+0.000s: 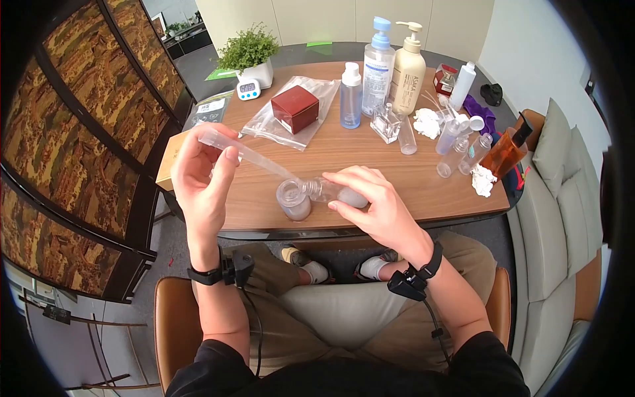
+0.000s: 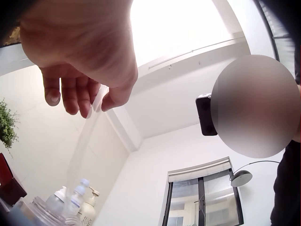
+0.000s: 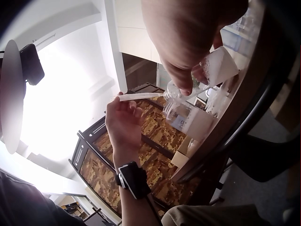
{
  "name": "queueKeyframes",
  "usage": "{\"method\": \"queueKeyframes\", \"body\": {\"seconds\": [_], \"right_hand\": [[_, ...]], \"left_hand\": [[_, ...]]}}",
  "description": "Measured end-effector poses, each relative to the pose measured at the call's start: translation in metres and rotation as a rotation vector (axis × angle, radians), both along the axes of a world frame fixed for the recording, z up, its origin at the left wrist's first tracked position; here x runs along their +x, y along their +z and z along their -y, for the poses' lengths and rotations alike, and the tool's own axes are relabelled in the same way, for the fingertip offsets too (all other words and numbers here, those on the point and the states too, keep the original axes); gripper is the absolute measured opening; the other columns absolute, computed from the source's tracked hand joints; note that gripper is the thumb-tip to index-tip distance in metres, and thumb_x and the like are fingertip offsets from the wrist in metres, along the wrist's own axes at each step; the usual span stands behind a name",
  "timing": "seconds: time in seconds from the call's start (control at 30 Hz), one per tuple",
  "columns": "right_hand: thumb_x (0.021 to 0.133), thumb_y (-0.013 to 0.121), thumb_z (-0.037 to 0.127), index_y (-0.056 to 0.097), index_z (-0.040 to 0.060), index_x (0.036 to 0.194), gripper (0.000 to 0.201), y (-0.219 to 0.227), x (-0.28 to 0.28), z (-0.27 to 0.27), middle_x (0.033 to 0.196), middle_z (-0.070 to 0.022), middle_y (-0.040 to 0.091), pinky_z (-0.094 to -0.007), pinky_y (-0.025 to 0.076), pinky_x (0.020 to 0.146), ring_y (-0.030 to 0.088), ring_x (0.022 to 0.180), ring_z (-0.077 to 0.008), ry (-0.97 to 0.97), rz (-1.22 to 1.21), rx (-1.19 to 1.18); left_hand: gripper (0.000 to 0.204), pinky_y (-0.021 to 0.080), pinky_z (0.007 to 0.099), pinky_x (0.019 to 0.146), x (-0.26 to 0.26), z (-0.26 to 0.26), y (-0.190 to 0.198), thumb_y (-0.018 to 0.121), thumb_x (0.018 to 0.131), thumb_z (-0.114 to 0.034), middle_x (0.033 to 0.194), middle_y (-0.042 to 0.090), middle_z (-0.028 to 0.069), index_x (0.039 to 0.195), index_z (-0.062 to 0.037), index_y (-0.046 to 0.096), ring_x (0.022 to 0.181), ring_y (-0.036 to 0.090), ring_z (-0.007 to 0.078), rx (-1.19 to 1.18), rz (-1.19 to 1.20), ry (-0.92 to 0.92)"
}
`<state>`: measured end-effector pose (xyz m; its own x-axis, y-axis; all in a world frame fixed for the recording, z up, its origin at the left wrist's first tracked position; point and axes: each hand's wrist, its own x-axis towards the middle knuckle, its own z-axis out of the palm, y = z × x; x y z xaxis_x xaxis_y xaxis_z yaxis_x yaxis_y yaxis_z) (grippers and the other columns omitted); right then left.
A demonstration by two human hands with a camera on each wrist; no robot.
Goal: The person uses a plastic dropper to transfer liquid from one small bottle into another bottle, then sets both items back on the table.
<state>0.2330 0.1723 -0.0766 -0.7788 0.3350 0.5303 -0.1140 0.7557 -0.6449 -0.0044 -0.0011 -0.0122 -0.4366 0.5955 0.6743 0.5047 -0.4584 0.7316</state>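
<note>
My left hand (image 1: 206,175) pinches the upper end of a long translucent dropper (image 1: 254,157) between thumb and fingers. The dropper slants down to the right, its lower end at the mouths of two vessels. My right hand (image 1: 380,205) grips a small clear bottle (image 1: 324,190), tipped on its side with its neck toward the left, holding whitish contents. Beside that neck a clear wide-mouthed jar (image 1: 295,204) with cloudy contents stands on the table. In the right wrist view the bottle's neck (image 3: 173,90) is over the jar (image 3: 188,121); whether they touch I cannot tell.
On the wooden table (image 1: 264,215) are a red box (image 1: 295,109) on a plastic bag, a potted plant (image 1: 248,49), a timer (image 1: 249,89), pump bottles (image 1: 410,73), several small bottles, crumpled tissue (image 1: 484,180) and an amber pump bottle (image 1: 506,153). A cardboard box (image 1: 170,162) lies at the left edge.
</note>
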Motion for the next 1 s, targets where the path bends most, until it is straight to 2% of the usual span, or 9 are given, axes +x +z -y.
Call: {"method": "queueKeyframes", "body": {"seconds": [0.17, 0.27, 0.33, 0.53, 0.87, 1.0], "right_hand": [[0.092, 0.083, 0.009, 0.073, 0.0023, 0.138, 0.047, -0.0016, -0.0006, -0.0005, 0.123, -0.0146, 0.075, -0.0424, 0.049, 0.108, 0.067, 0.116, -0.0333, -0.004, -0.001, 0.003], [0.092, 0.083, 0.009, 0.074, 0.0022, 0.138, 0.047, -0.0016, -0.0008, -0.0003, 0.123, -0.0146, 0.075, -0.0423, 0.049, 0.108, 0.067, 0.116, -0.0332, -0.008, 0.002, 0.007], [0.096, 0.082, 0.015, 0.073, 0.0023, 0.135, 0.042, -0.0025, -0.0013, 0.0002, 0.118, -0.0141, 0.074, -0.0448, 0.048, 0.108, 0.067, 0.112, -0.0351, -0.012, -0.022, 0.005], [0.096, 0.081, 0.016, 0.073, 0.0024, 0.136, 0.043, -0.0033, -0.0007, -0.0009, 0.120, -0.0146, 0.074, -0.0447, 0.048, 0.108, 0.067, 0.113, -0.0353, -0.015, -0.018, 0.009], [0.096, 0.081, 0.015, 0.072, 0.0004, 0.135, 0.043, -0.0001, -0.0006, 0.0004, 0.121, -0.0152, 0.074, -0.0445, 0.048, 0.109, 0.068, 0.115, -0.0356, -0.016, -0.017, -0.009], [0.092, 0.084, 0.010, 0.073, 0.0022, 0.136, 0.045, -0.0025, -0.0007, -0.0013, 0.120, -0.0143, 0.075, -0.0428, 0.051, 0.105, 0.067, 0.113, -0.0334, -0.046, -0.032, -0.001]], "left_hand": [[0.018, 0.049, 0.0253, 0.083, 0.0021, -0.0037, -0.0015, 0.072, 0.103, -0.001, 0.114, 0.069, 0.0018, 0.122, 0.0013, 0.070, 0.097, 0.061, 0.0075, 0.046, 0.013, -0.015], [0.018, 0.048, 0.0251, 0.084, 0.0020, -0.0049, -0.0024, 0.071, 0.103, -0.001, 0.115, 0.069, 0.0022, 0.121, 0.0010, 0.070, 0.097, 0.061, 0.0074, -0.012, -0.010, -0.010], [0.018, 0.048, 0.0249, 0.085, 0.0021, -0.0063, -0.0027, 0.071, 0.104, -0.001, 0.115, 0.069, 0.0026, 0.121, 0.0009, 0.070, 0.097, 0.060, 0.0075, -0.013, -0.033, -0.013], [0.018, 0.048, 0.0246, 0.085, -0.0009, -0.0023, -0.0019, 0.071, 0.103, 0.000, 0.115, 0.069, 0.0029, 0.121, 0.0017, 0.070, 0.098, 0.061, 0.0078, 0.030, 0.015, -0.029], [0.019, 0.048, 0.0248, 0.084, -0.0034, -0.0028, -0.0024, 0.071, 0.103, 0.000, 0.114, 0.068, 0.0025, 0.121, 0.0021, 0.070, 0.097, 0.060, 0.0076, 0.017, -0.028, -0.009], [0.018, 0.048, 0.0246, 0.084, -0.0044, -0.0016, -0.0027, 0.072, 0.103, -0.001, 0.113, 0.069, 0.0025, 0.121, 0.0015, 0.070, 0.096, 0.061, 0.0075, 0.031, 0.004, -0.014]]}}
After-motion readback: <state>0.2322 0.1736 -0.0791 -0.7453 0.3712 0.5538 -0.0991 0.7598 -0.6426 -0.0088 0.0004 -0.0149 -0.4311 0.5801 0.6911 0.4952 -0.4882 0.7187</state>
